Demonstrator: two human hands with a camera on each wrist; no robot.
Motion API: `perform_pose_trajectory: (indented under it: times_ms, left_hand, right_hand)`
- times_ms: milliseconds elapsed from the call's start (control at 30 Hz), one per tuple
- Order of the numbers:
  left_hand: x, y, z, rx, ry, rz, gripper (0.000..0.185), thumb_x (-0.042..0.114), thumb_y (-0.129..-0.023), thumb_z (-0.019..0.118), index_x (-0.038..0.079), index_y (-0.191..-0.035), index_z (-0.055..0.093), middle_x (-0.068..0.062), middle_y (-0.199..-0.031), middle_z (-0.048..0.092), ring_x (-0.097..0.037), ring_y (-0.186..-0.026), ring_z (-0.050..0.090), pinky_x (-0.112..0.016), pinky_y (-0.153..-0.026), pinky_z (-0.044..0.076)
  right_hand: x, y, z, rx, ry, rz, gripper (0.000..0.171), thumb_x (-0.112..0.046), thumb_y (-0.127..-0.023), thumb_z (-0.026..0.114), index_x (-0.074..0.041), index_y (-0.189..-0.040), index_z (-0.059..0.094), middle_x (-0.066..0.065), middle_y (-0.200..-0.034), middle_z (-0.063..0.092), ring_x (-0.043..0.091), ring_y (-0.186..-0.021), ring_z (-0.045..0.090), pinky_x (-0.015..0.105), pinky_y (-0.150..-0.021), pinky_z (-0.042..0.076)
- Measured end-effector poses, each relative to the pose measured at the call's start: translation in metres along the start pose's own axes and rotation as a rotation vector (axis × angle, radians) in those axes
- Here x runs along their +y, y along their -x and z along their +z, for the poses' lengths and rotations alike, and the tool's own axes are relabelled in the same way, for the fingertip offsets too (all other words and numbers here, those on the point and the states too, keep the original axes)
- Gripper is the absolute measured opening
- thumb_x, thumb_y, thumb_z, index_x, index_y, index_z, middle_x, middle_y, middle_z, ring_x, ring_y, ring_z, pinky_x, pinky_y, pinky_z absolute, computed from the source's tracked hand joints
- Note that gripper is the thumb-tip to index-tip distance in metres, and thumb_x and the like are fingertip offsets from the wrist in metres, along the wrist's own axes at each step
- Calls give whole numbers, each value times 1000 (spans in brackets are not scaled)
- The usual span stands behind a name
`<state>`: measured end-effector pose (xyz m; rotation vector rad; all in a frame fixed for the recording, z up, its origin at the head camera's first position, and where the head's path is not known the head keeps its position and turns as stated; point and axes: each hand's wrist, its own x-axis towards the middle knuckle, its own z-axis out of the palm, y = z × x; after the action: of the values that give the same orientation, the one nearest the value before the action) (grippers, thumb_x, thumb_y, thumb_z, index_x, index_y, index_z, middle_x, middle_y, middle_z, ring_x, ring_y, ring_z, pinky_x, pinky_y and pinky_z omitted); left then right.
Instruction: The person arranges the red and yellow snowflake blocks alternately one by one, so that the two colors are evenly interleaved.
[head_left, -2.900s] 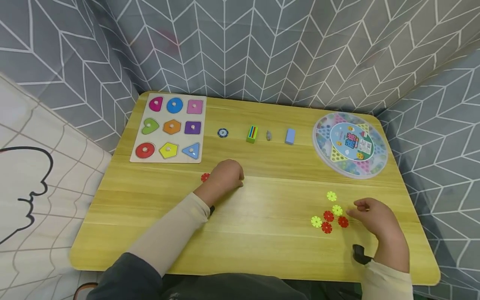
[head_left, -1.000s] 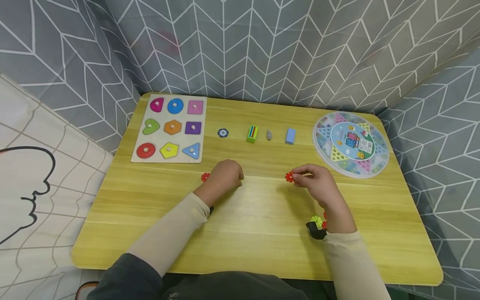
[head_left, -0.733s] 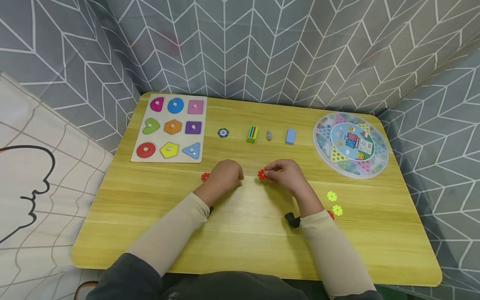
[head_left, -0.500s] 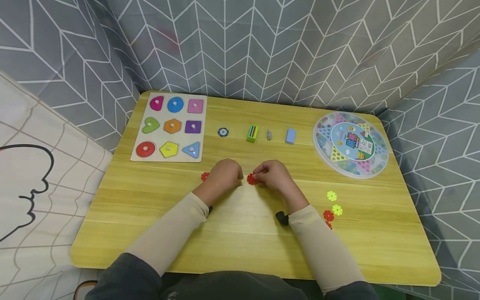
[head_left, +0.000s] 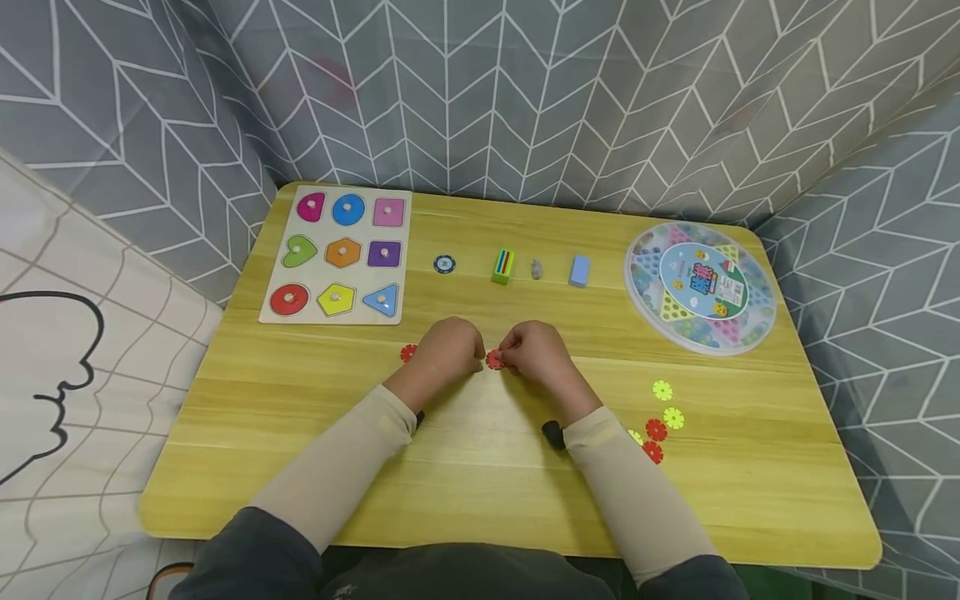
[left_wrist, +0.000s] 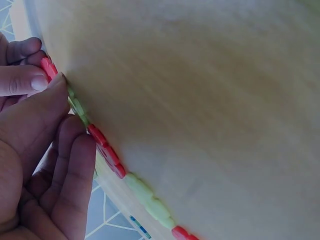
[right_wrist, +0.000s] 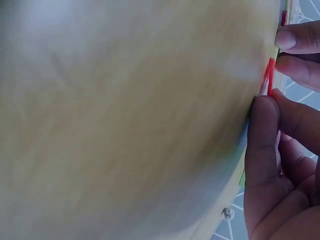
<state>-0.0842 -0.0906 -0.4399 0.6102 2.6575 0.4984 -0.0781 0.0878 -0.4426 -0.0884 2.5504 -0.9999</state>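
Mid-counter [head_left: 525, 492], the left hand [head_left: 447, 354] clamps a red-and-green disc chain [left_wrist: 107, 150] while the right hand [head_left: 534, 354] pinches a red disc [head_left: 492, 360] against it; misaligned notches could make it slip free.

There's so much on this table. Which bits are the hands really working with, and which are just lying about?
In use: left hand, right hand, red snowflake disc, the chain of discs, loose red and yellow discs.

Lying about: shape puzzle board, poker chip, green block, blue block, round game box.
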Motion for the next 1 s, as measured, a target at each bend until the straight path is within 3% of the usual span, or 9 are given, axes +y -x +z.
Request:
perform_pose_trajectory:
  times_ms: [333, 700, 833, 1000]
  left_hand:
    - [0, -2, 0, 10, -6, 18, 15, 21, -88, 84, 12, -101, 83, 1, -102, 77, -23, -99, 69, -39, -93, 53]
    - [3, -2, 0, -13, -1, -1, 15, 20, -88, 84, 9, -99, 82, -1, -97, 76, -23, -94, 68, -39, -92, 53]
    - [8, -2, -1, 4, 22, -11, 10, 21, -88, 84, 11, -89, 82, 2, -87, 73, -21, -86, 65, -37, -86, 53]
    - [19, -3, 0, 40, 39, 38, 13, 21, -90, 81, 15, -79, 79, 6, -78, 69, -18, -78, 63, -36, -79, 54]
  right_hand:
    - [-4, 0, -2, -4, 92, -3, 11, -13, -91, 79, -6, -83, 78, 3, -70, 70, 14, -63, 59, 26, -59, 45]
    - [5, 4, -5, -10, -16, 30, 9, -13, -93, 77, -5, -90, 78, 2, -79, 71, 15, -69, 65, 28, -63, 51]
    - [11, 13, -20, 16, -16, 23, 10, -15, -94, 75, -5, -95, 77, 3, -84, 72, 17, -74, 67, 31, -68, 53]
    - [27, 41, -62, 76, -48, 20, 21, -21, -98, 73, -3, -108, 74, 8, -96, 72, 22, -82, 70, 38, -73, 55]
